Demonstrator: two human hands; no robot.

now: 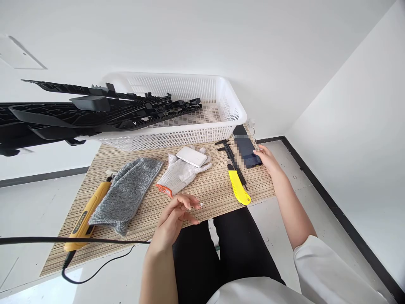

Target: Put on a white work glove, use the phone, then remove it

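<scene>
Head view: right hand (267, 159) at right edge of dark phone (248, 147), fingers touching; cannot tell how firmly. Phone lies on striped surface (215, 185), beside black caliper (231, 157); yellow cutter (238, 186) close against caliper. Left hand (177, 215) hovers near front, fingers loosely parted. Phone could drop if pushed past nearby right edge; cutter might fall if arm brushes it.
</scene>
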